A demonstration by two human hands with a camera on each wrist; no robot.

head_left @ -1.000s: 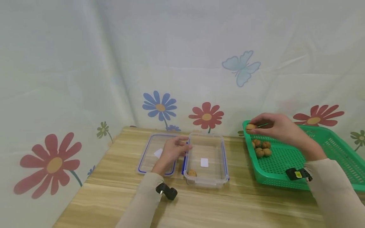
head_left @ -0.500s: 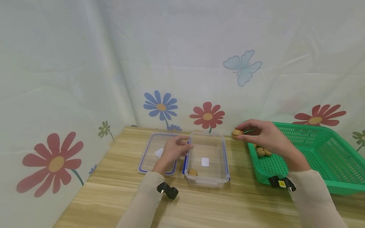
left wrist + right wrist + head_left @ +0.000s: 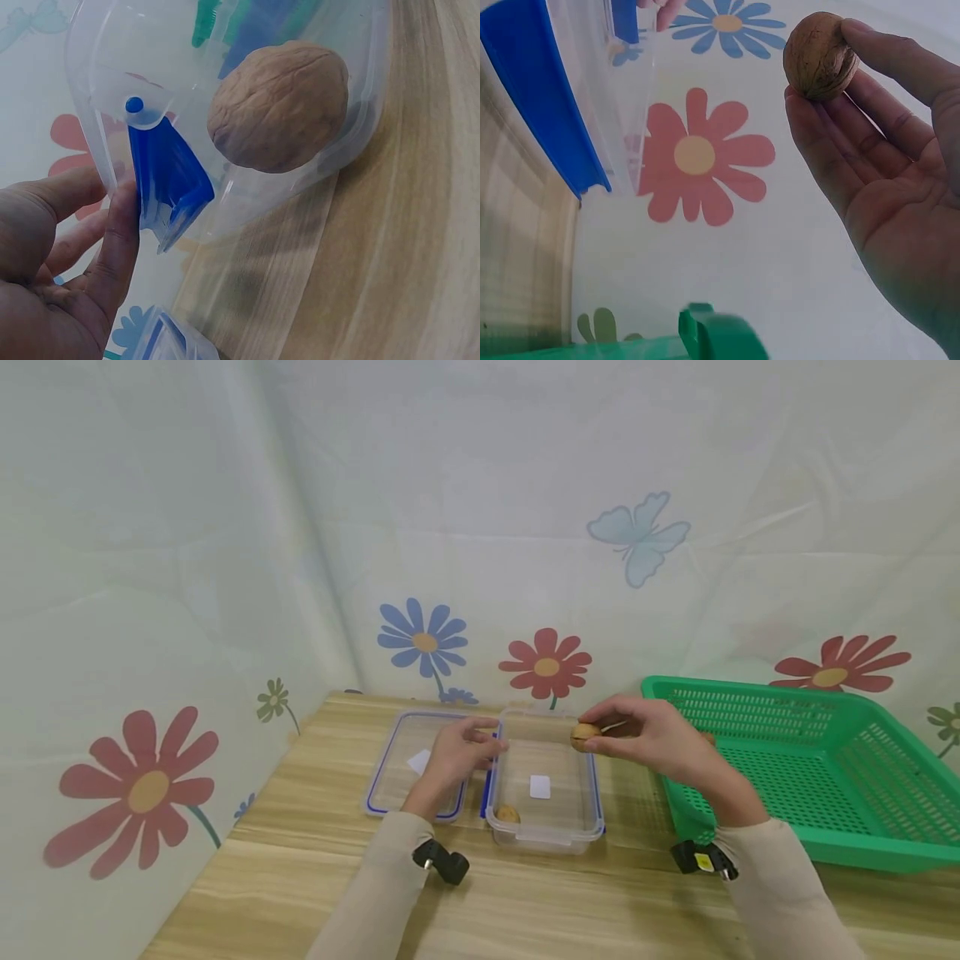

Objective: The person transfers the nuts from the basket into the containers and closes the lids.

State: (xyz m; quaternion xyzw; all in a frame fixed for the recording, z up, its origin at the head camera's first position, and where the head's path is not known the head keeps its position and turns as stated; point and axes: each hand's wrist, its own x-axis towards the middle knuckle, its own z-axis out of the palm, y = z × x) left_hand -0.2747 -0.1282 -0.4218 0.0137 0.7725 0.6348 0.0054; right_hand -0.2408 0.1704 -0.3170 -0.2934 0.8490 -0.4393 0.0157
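Note:
My right hand [image 3: 660,739] pinches a walnut [image 3: 583,737] between thumb and fingertips, above the right rim of a clear plastic container [image 3: 555,837]. The right wrist view shows the walnut [image 3: 821,56] whole, with a rough brown shell. My left hand [image 3: 453,758] holds the container's left edge, its fingertips at the wall beside a blue latch [image 3: 169,176]. One other walnut [image 3: 507,814] lies inside the container, in its near left corner; it looks large in the left wrist view. A white label [image 3: 539,787] shows at the container's bottom.
A clear lid [image 3: 386,768] with a blue seal lies left of the container, partly under the left hand. To the right stands a green plastic basket [image 3: 795,777]; the right hand and wrist hide most of its walnuts. A flowered curtain [image 3: 480,527] hangs behind the wooden table [image 3: 540,902].
My right hand has carried the walnut leftward from above the basket's left rim to the container's right rim. My left hand has stayed at the container's edge.

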